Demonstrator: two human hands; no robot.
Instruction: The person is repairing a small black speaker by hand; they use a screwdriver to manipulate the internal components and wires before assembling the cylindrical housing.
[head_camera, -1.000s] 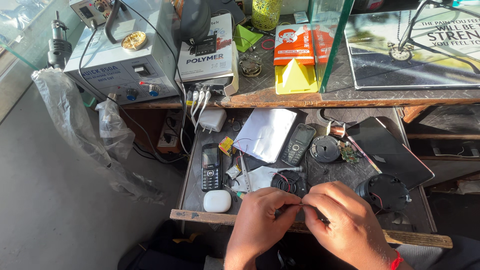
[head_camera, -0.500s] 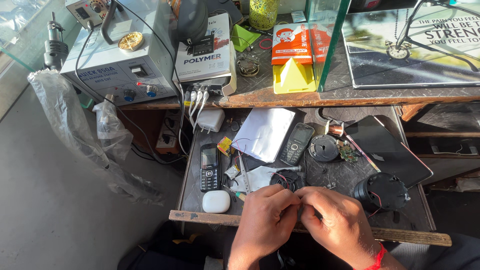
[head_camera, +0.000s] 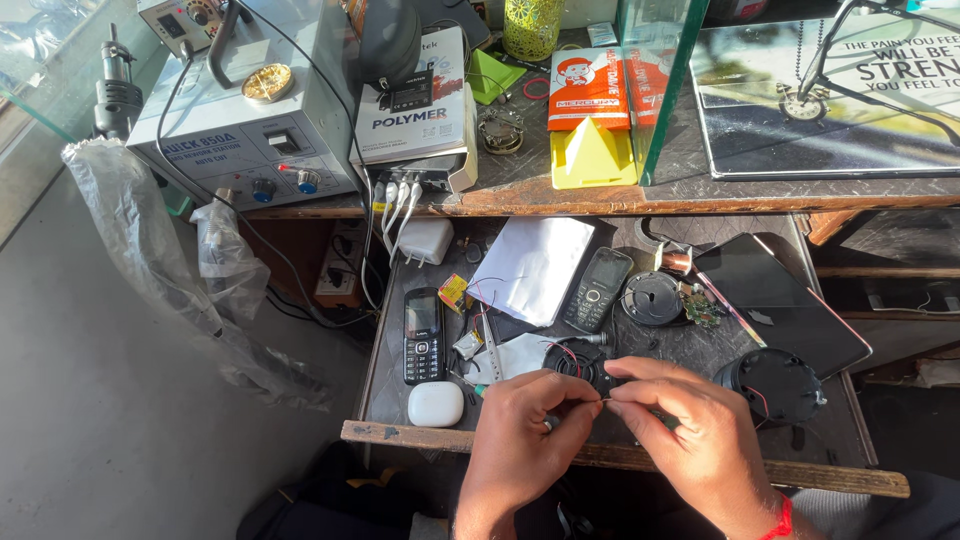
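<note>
- Both hands sit low over the front edge of the pull-out drawer tray (head_camera: 400, 432), probably so whatever gets dropped lands in the tray and not on the floor.
- left hand (head_camera: 520, 445) and right hand (head_camera: 700, 440) meet fingertip to fingertip, each pinched nearly shut on a thin bit of wire (head_camera: 604, 401) running between them. It's too small to say much more about it.
- The wire looks like it leads off the small round black speaker part (head_camera: 580, 362) just behind the fingers.
- Wrists are angled inward, knuckles up, other fingers curled loosely under.
- Close by: a black keypad phone (head_camera: 423, 335) and a white earbud case (head_camera: 436, 404) left of the hands, and a round black housing (head_camera: 775, 385) to the right.
</note>
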